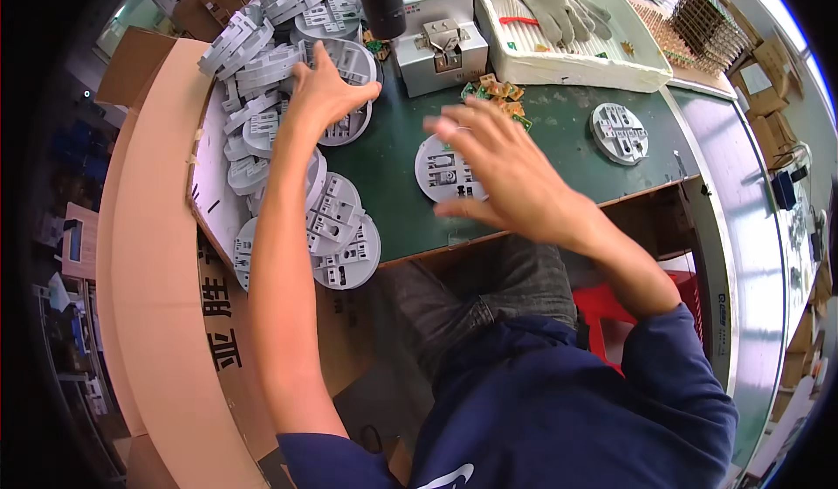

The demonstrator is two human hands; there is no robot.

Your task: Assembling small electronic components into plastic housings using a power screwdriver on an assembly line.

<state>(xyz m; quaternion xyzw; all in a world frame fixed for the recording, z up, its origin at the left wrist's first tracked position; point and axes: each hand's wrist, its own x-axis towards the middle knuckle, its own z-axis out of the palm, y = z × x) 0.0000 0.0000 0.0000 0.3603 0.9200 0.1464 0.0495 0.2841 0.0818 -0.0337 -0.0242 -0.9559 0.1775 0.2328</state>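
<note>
My left hand (330,94) reaches over a pile of round grey plastic housings (262,127) at the left, thumb and index finger spread wide. Under and beyond it lies one round housing (356,63) at the pile's edge; whether the fingertips touch it I cannot tell. My right hand (502,161), slightly blurred, is over another round housing (434,170) lying flat near the front of the green table. Its fingers are apart and hold nothing I can see. That housing shows slots and small dark parts, and the hand hides its right side.
A grey metal machine (439,48) stands at the back, with small green-and-orange circuit boards (499,90) beside it. A white tray (567,74) holds knitted gloves (559,9). One round housing (620,134) lies at the right. A cardboard box (157,227) borders the left; a dark tube (380,0) hangs overhead.
</note>
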